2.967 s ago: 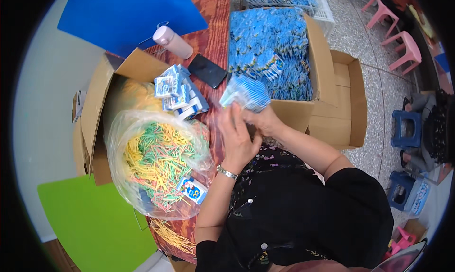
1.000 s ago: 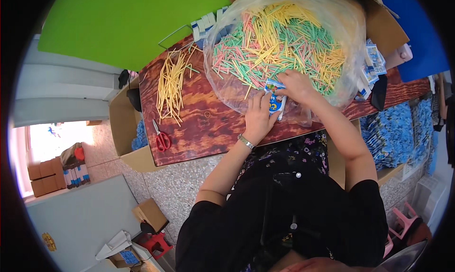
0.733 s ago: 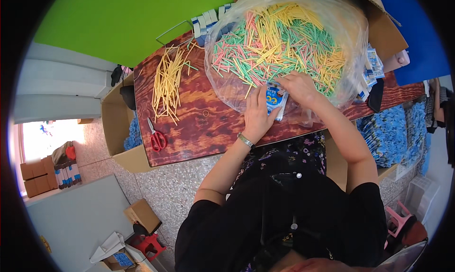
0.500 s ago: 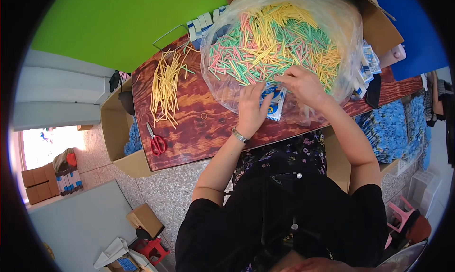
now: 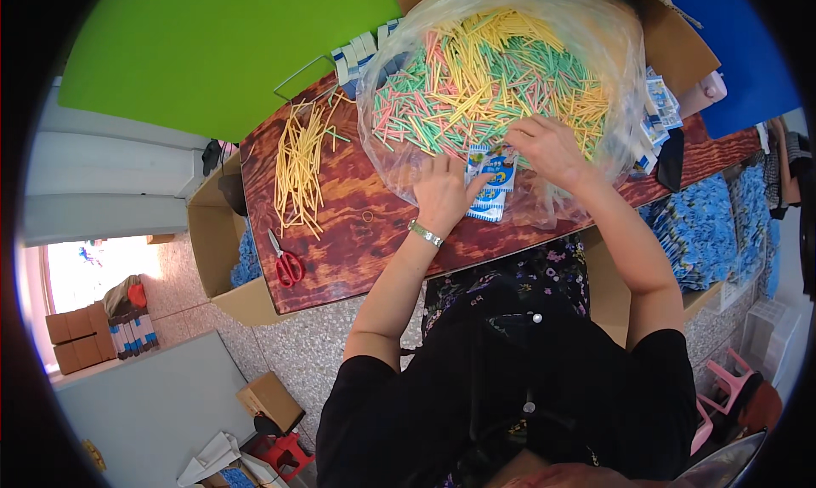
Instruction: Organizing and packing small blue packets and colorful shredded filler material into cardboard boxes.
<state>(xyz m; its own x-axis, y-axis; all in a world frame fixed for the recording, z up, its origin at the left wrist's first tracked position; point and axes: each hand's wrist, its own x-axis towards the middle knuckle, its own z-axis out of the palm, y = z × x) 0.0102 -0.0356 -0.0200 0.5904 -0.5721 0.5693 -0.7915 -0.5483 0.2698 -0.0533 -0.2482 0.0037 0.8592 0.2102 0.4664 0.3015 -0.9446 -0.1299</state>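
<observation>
Two small blue-and-white packets (image 5: 491, 175) overlap at the near edge of a big clear plastic bag (image 5: 399, 161), the upper one partly covering the lower. My left hand (image 5: 442, 201), with a metal watch at the wrist, has its thumb across the upper packet's left side; its fingertips are beside the packet's left edge. At that packet's top right corner, my right hand (image 5: 552, 154) is closed in a pinch. What its fingertips hold is too small to make out. Inside the open bag lie loose thin sticks (image 5: 484, 80) in yellow, green and pink.
A pile of yellow sticks (image 5: 299, 169), a rubber band (image 5: 367, 217) and red-handled scissors (image 5: 287, 263) lie on the reddish wooden table (image 5: 340, 263). More packets (image 5: 661, 105) sit right of the bag, near a dark flat object (image 5: 671, 161). Cartons of blue packets (image 5: 701, 224) flank the table.
My right hand has shifted slightly right and up. The upper packet shows more fully now, with the other packet visible beneath it. My left hand has moved slightly left.
</observation>
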